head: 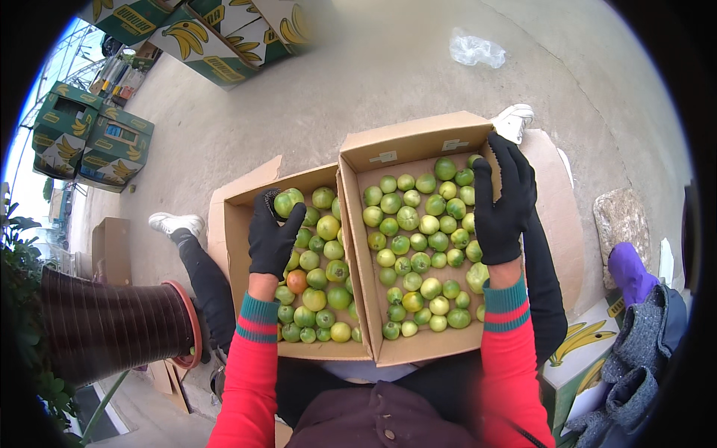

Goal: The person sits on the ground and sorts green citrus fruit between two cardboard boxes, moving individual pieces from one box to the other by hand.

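Observation:
My left hand (273, 232), in a black glove, holds a large green tomato (289, 203) between thumb and fingers over the left cardboard box (241, 204). That box holds many green tomatoes and one orange-red tomato (297, 281). My right hand (504, 201), gloved in black too, reaches over the right wall of the right cardboard box (414, 140); its thumb is inside near a small green tomato (464, 177), its fingers lie along the wall. Whether it grips anything is hidden. Green tomatoes (438, 242) lie spread in one layer in this box. The two boxes stand side by side.
Banana cartons stand at the upper left (218, 50), the far left (115, 145) and the lower right (582, 358). A ribbed brown pot (117, 325) lies at the left. A clear plastic bag (476, 50) rests on the floor. Grey cloth (636, 347) hangs at the right.

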Demonstrator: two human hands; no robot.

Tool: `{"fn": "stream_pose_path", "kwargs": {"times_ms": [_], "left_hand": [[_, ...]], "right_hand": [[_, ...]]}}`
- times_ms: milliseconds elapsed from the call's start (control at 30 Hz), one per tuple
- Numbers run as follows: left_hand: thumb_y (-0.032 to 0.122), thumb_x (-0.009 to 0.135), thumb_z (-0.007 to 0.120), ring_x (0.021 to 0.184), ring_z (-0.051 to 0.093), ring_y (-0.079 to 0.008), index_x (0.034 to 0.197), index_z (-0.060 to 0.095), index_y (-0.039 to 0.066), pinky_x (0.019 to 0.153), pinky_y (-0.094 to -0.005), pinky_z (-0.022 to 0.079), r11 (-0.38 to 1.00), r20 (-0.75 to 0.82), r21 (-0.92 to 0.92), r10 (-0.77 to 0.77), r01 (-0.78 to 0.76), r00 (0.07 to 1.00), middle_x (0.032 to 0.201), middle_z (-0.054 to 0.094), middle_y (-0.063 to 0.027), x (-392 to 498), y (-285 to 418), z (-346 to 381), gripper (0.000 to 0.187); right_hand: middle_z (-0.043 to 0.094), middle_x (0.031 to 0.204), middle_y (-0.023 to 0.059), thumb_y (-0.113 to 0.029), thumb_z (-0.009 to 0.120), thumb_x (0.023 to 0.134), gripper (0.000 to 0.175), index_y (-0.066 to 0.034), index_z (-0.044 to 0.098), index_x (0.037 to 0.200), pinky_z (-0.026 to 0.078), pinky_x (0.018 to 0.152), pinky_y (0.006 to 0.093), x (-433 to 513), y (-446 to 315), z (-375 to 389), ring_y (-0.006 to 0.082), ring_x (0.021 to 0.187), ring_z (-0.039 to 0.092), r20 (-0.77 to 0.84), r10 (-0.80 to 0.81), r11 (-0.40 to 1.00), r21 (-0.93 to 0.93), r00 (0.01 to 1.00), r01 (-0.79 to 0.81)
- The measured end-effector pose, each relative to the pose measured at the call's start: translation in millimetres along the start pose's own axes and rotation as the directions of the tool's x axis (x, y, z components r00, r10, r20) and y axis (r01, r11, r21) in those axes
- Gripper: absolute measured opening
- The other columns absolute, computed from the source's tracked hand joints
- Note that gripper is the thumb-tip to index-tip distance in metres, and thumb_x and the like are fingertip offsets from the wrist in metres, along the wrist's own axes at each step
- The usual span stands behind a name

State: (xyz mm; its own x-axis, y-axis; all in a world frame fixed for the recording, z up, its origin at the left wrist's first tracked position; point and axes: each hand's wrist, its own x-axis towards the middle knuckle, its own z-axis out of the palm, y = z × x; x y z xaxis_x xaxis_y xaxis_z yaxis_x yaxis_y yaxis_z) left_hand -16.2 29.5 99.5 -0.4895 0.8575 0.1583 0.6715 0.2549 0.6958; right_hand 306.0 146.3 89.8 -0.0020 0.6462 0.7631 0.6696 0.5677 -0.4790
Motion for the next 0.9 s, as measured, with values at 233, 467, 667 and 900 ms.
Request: {"fn": "stream_pose_path", "kwargs": {"times_ms": [233,467,667,900], "left_hand": [[0.011,0.086,0.07,0.112,0.06,-0.0375,0.131,0.052,0.009,0.093,-0.0446,0.051,0.789,0.219,-0.044,0.606,-0.612,0.765,0.126,0.057,-0.0173,16,101,101,0.049],[0.018,0.092,0.063,0.117,0.056,-0.0408,0.136,0.046,0.008,0.092,-0.047,0.05,0.935,0.336,0.053,0.314,-0.35,0.888,0.127,0.057,-0.0196,19,80,190,0.048],[0.035,0.091,0.063,0.107,0.058,-0.0375,0.133,0.052,0.012,0.1,-0.048,0.041,0.864,0.168,0.348,0.323,-0.363,0.931,0.12,0.059,-0.0187,5,78,208,0.049],[0.025,0.089,0.06,0.111,0.053,-0.0394,0.12,0.059,0.002,0.1,-0.0494,0.04,0.887,-0.096,0.377,0.324,-0.267,0.941,0.117,0.059,-0.0203,2,55,208,0.038]], "right_hand": [[0.065,0.118,0.0144,-0.008,0.069,0.089,0.035,-0.0037,0.065,0.123,0.049,0.093,0.0412,5,-7,-2,0.0309,0.108,0.062,-0.024,0.014,0.999,0.038,1.0,-0.013],[0.066,0.117,0.0127,-0.013,0.071,0.087,0.038,-0.0047,0.064,0.123,0.048,0.089,0.0436,6,-8,-4,0.0315,0.106,0.063,-0.055,0.027,0.995,0.101,0.998,-0.021],[0.066,0.116,0.0124,-0.011,0.07,0.088,0.038,-0.0046,0.064,0.125,0.048,0.09,0.0429,8,-7,-8,0.0311,0.106,0.062,-0.068,0.024,0.99,0.14,0.997,-0.014],[0.066,0.118,0.0122,-0.005,0.067,0.091,0.034,-0.004,0.063,0.125,0.05,0.092,0.0381,7,-2,-1,0.0291,0.107,0.063,-0.106,-0.032,0.988,0.145,0.994,0.048]]}}
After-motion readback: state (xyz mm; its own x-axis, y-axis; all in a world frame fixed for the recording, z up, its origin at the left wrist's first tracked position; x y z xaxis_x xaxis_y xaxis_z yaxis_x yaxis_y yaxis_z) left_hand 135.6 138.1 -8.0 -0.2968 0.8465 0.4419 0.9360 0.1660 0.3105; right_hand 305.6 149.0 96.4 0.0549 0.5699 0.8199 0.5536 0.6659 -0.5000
